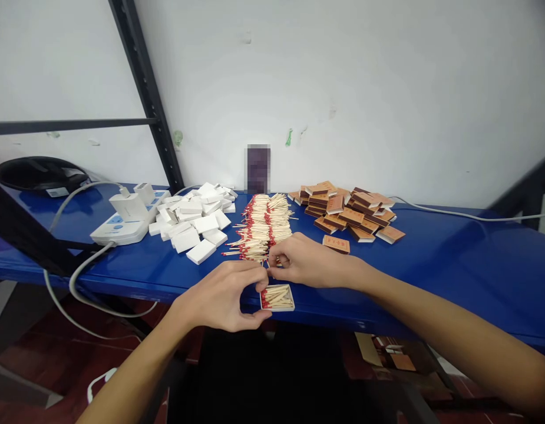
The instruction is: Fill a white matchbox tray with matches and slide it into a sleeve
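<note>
A small white matchbox tray [277, 297] with red-tipped matches in it sits at the front edge of the blue table [453, 265]. My left hand [223, 294] curls round the tray's left side, thumb and fingers closed on it. My right hand [305, 259] is just behind the tray, fingers pinched together at the near end of the pile of loose matches [264, 227]; what it pinches is too small to name.
A heap of white inner trays [197, 221] lies left of the matches, a heap of brown matchbox sleeves [347, 212] to the right. A white power strip [124, 221] with cables sits far left, beside a black device [40, 174]. A diagonal black shelf post [148, 94] stands behind.
</note>
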